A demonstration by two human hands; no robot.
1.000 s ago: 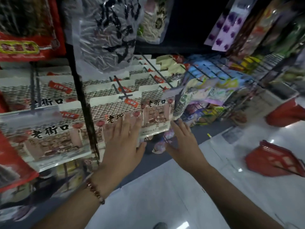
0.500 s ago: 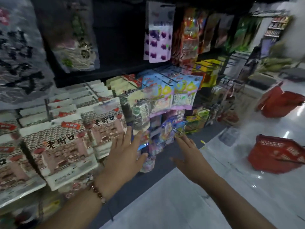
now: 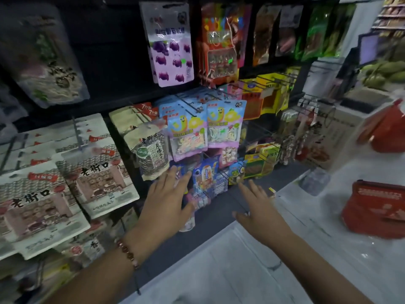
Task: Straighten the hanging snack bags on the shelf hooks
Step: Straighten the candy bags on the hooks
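Both hands are released, fingers spread: the left hand reaches toward the blue snack bags on the low shelf hooks, the right hand hovers just right of them. Best to steady each bag's lower edge and square it gently, without tugging it off its hook.

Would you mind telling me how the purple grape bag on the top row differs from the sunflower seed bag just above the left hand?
The purple grape bag hangs on the upper row; the sunflower seed bag hangs on the row below. The grape bag is lilac with dark grape pictures; the seed bag is cream on top with a clear window of striped seeds. The grape bag hangs nearly square; the seed bag tilts. Neither hand touches either.
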